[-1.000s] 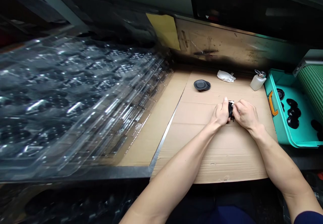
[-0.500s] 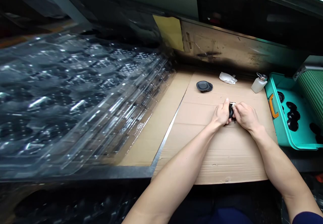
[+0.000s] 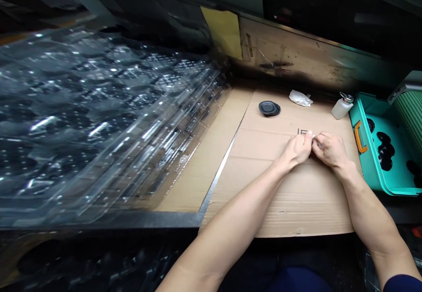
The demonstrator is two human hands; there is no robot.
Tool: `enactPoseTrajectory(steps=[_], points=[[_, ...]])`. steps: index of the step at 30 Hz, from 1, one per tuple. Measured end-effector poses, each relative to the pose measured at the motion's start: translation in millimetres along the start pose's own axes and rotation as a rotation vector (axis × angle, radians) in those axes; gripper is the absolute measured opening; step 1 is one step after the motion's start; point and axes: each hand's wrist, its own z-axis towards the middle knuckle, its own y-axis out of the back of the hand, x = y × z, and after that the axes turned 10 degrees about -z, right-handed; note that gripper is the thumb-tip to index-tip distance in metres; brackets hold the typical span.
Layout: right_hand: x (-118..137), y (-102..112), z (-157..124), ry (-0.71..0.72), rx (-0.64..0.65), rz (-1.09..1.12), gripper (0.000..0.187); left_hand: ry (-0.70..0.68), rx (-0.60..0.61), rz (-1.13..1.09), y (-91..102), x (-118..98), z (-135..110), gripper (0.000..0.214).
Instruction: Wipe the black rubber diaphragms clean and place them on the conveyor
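My left hand [image 3: 297, 149] and my right hand [image 3: 330, 150] meet fingertip to fingertip over a cardboard sheet [image 3: 296, 200]. Both are closed in a pinch. The small black round part seen between them earlier is almost wholly hidden by my left fingers. A tiny pale bit shows at the fingertips of my right hand; I cannot make out what it is. A short stack of black round discs [image 3: 269, 108] lies on the cardboard beyond my hands.
A crumpled white cloth [image 3: 300, 98] and a small white bottle with a metal top [image 3: 341, 106] sit at the back. A teal tray [image 3: 374, 175] with an orange handle holds several black discs [image 3: 384, 150] on the right. Stacked clear plastic blister trays [image 3: 99, 120] fill the left.
My hands have closed tighter together, and the black part that showed between them is now covered. The view has shifted slightly.
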Motion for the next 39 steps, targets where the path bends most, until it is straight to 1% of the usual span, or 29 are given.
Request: enactPoseTrajectory(steps=[2, 4, 7, 10, 12, 15, 20, 22, 26, 31, 36, 39], points=[[-0.9, 0.6, 0.7, 0.020, -0.025, 0.004, 0.030, -0.033, 0.012, 0.053, -0.3, 1.0, -0.1, 0.064], [0.0, 0.7, 1.0, 0.028, -0.036, 0.009, 0.031, -0.016, 0.039, 0.045, 0.3, 1.6, -1.3, 0.067], [3.8, 2.2, 1.3, -0.008, 0.009, -0.009, 0.029, 0.023, 0.063, -0.007, 1.3, 1.8, -3.9, 0.074], [7.8, 5.9, 1.6, -0.047, 0.077, -0.033, 0.026, 0.026, 0.046, -0.012, 0.6, 1.9, -5.8, 0.073], [9.4, 8.0, 1.5, -0.051, 0.081, -0.030, 0.026, 0.025, 0.035, -0.003, -0.3, 2.2, -6.5, 0.071], [9.9, 9.5, 0.7, -0.055, 0.055, -0.009, 0.027, 0.013, 0.035, 0.009, -1.3, 3.0, -7.3, 0.071], [12.3, 9.6, 0.6, -0.096, 0.110, 0.005, 0.020, -0.012, 0.025, 0.019, -2.5, 5.7, -8.6, 0.068], [14.4, 8.0, 1.1, -0.099, 0.094, -0.002, 0.020, -0.022, 0.006, 0.009, -3.0, 7.4, -8.7, 0.066], [15.8, 2.1, 0.8, -0.091, 0.021, -0.005, 0.022, -0.047, -0.002, 0.032, -3.9, 11.0, -8.4, 0.064], [14.6, -0.9, 0.2, -0.102, 0.044, 0.017, 0.018, -0.040, -0.005, 0.033, -4.2, 12.1, -8.0, 0.063], [14.8, -1.4, 1.3, -0.075, -0.014, 0.017, 0.021, -0.064, -0.008, 0.017, -3.8, 11.2, -8.7, 0.064], [13.9, -1.2, 1.0, -0.087, 0.005, 0.036, 0.019, -0.063, 0.011, 0.035, -3.7, 11.4, -9.0, 0.065]])
